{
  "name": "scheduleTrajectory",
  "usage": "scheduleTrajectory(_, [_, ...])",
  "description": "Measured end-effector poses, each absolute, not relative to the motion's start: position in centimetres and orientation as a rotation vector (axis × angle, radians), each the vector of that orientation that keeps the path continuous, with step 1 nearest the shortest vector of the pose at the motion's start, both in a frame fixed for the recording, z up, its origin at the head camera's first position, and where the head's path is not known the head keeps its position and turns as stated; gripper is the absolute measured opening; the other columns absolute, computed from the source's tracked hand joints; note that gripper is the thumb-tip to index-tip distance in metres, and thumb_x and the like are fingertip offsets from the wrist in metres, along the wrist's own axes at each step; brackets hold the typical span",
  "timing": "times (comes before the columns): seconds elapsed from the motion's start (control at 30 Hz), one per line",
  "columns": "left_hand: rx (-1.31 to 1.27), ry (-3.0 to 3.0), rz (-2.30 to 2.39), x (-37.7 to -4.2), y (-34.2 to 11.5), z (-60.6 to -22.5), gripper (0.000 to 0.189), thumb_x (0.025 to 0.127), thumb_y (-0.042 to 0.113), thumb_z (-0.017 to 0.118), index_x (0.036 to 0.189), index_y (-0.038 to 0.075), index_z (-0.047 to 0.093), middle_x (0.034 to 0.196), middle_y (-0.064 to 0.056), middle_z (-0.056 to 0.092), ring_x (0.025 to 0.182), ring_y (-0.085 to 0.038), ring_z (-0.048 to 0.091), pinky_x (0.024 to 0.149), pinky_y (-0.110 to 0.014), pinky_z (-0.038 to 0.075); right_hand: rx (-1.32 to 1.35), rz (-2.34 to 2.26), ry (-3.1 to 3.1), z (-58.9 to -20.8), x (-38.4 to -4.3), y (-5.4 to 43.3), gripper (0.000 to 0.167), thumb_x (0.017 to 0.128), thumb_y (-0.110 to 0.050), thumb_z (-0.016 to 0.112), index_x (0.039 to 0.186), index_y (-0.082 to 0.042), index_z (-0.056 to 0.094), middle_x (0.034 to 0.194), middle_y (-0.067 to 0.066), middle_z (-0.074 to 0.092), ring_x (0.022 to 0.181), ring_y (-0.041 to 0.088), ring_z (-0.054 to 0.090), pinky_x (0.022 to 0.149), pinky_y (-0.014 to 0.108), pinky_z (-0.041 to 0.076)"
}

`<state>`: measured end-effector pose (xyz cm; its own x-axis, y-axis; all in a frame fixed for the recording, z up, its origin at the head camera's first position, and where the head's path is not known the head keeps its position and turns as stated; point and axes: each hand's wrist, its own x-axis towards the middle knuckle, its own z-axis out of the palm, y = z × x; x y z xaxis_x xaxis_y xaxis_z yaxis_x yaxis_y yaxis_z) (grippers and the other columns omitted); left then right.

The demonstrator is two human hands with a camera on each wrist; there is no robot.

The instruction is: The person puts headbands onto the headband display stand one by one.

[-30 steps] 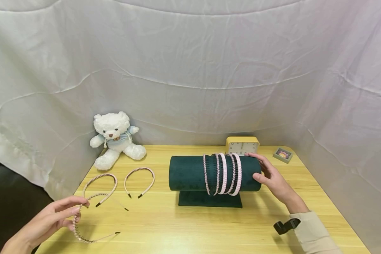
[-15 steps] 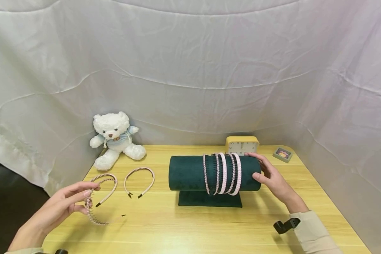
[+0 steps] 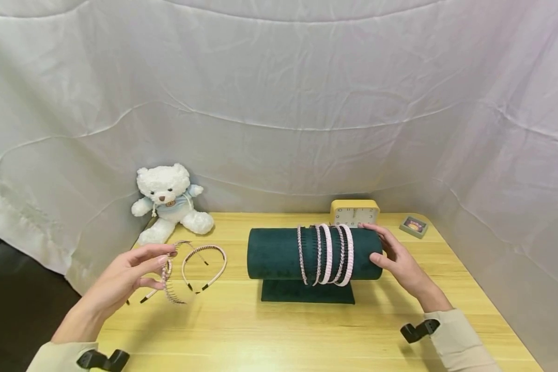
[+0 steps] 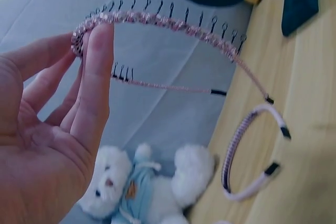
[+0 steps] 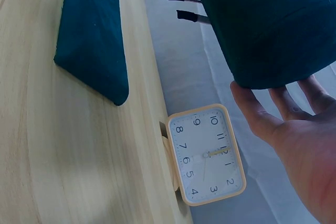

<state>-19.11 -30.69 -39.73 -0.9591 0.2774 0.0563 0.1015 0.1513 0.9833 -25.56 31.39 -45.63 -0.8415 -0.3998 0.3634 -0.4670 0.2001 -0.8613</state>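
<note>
My left hand (image 3: pixel 113 283) pinches a pink beaded headband (image 4: pixel 157 20) between thumb and fingers, holding it above the table. Short dark teeth line its inner side, and its two ends hang free. Beyond it lies a loose pale pink headband (image 3: pixel 225 259). Another pale headband (image 3: pixel 148 296) is mostly hidden behind the hand. At the right, a dark green cylindrical headband stand (image 3: pixel 274 253) carries several pink headbands (image 3: pixel 328 256) side by side. My right hand (image 3: pixel 402 266) rests its fingertips on the stand's right end, thumb in front and the other fingers farther back.
A white teddy bear (image 3: pixel 164 183) in a blue top sits at the back left. Behind the stand is a yellow-framed clock (image 3: pixel 355 213). A small grey box (image 3: pixel 414 226) lies at the back right. Pale curtains (image 3: pixel 279 103) surround the wooden table (image 3: pixel 242 336).
My left hand has moved right and away from me with the beaded headband, now covering part of a loose headband. My right hand and the stand have stayed in place.
</note>
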Motion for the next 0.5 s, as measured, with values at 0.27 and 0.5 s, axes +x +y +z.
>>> scheduleTrajectory(0.27, [0.364,2.275,1.946,-20.6,-27.4,-39.4,0.034,0.113,0.016,0.061,0.144,0.003,0.066,0.132,0.009,0.070,0.104,-0.012,0.066,0.080,-0.040,0.069,0.831,1.752,-2.399,-45.8,-25.6,31.4,0.064,0.110,-0.002,0.054,0.170,-0.011,0.034,0.174,0.005,0.039,0.145,0.003,0.049,0.108,0.017,0.051])
scheduleTrajectory(0.5, [0.354,2.222,1.995,-21.7,-24.7,-39.1,0.033,0.112,0.018,0.064,0.143,0.006,0.067,0.129,0.006,0.071,0.096,-0.014,0.069,0.082,-0.040,0.069,0.855,1.753,-2.387,-45.6,-25.6,31.3,0.064,0.110,-0.001,0.053,0.170,-0.012,0.034,0.172,-0.006,0.042,0.145,0.003,0.049,0.108,0.017,0.050])
